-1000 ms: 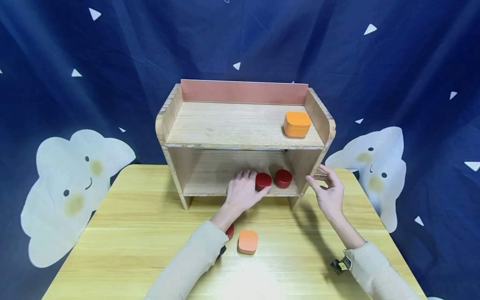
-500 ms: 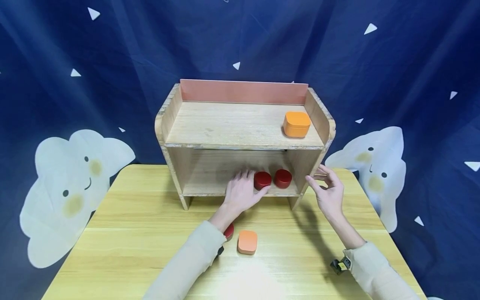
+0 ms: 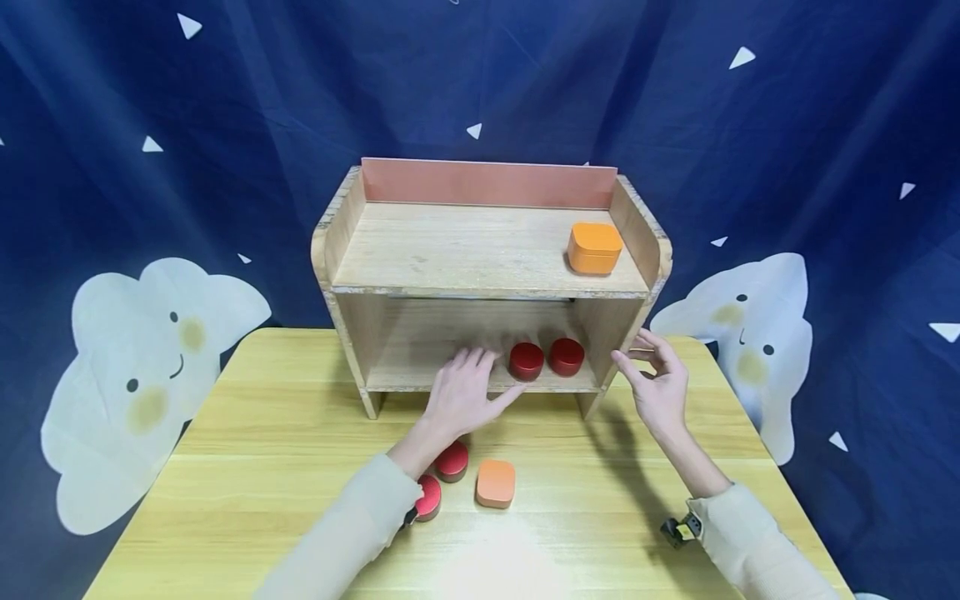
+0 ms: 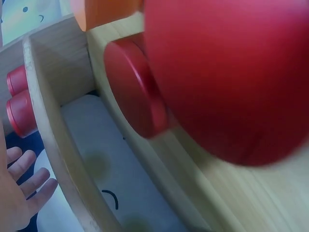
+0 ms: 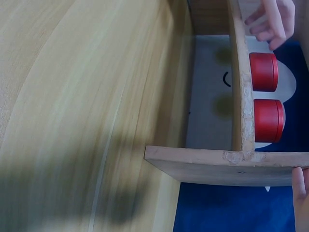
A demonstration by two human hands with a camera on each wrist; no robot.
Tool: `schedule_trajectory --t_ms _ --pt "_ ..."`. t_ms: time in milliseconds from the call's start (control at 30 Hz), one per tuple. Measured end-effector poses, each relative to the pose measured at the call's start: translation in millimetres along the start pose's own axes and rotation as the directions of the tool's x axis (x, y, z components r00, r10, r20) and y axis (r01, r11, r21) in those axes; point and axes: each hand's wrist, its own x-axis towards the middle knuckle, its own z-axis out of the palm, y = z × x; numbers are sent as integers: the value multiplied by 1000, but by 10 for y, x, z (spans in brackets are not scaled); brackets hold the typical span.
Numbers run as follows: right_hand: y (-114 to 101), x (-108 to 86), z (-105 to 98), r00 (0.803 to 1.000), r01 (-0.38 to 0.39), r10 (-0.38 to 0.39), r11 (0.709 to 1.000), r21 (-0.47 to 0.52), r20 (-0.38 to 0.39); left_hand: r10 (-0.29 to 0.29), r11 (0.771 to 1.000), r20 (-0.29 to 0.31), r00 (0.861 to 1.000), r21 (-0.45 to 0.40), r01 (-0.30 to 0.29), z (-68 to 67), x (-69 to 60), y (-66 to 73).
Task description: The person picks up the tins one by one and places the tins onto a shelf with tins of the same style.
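Observation:
On the lower board of a small wooden shelf point(image 3: 450, 254) two round red tins point(image 3: 527, 362) stand side by side toward the right. Just left of them is my left hand point(image 3: 456, 396), fingers spread and slightly bent, apart from the nearer tin and holding nothing. The left wrist view also has these red tins point(image 4: 21, 113) beyond the spread fingers. My right hand point(image 3: 660, 390) touches the shelf's right side panel from outside, thumb near its front edge; some fingertips are hidden. In the right wrist view only part of this hand point(image 5: 301, 198) shows, against the panel point(image 5: 207, 166).
An orange square tin point(image 3: 594, 247) sits at the right of the top board. On the wooden table point(image 3: 247, 467), a paler orange tin point(image 3: 496, 483) and two red tins point(image 3: 452, 461) lie in front of the shelf, one partly behind the left sleeve. A blue curtain point(image 3: 480, 75) hangs behind.
My left hand has let go of the left red tin and moved left and toward me. The sleeve now uncovers more of the red tins on the table. My right hand stays put.

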Motion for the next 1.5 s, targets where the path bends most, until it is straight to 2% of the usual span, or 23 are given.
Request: schedule_trajectory --t_ms 200,600,700,867,967,1167,1367,1500 --pt "3 12 -15 1000 6 -6 1000 0 -2 24 1000 25 999 -15 -23 -100 -123 -85" --pt "4 23 -7 1000 -9 9 1000 -6 -19 77 995 38 996 62 -79 -266 -488 -288" --pt "-43 8 8 1000 -9 9 1000 -6 -18 95 993 23 995 74 -97 -297 -586 -330" --pt "-231 -34 50 1000 -12 12 1000 1 -7 144 988 -35 989 56 -142 -313 -759 -411" --pt "-283 -51 57 1000 -7 7 1000 2 -4 161 986 -38 986 60 -158 -323 -868 -459" --pt "-144 -26 26 1000 -15 15 1000 -2 -6 154 984 31 988 88 -156 -367 -1056 -545" --pt "-55 -9 13 1000 -17 17 1000 3 -3 190 980 32 981 61 -191 -361 -1205 -632" --pt "5 3 -4 1000 -18 18 1000 -9 -10 190 981 59 980 34 -192 -352 -1310 -681"
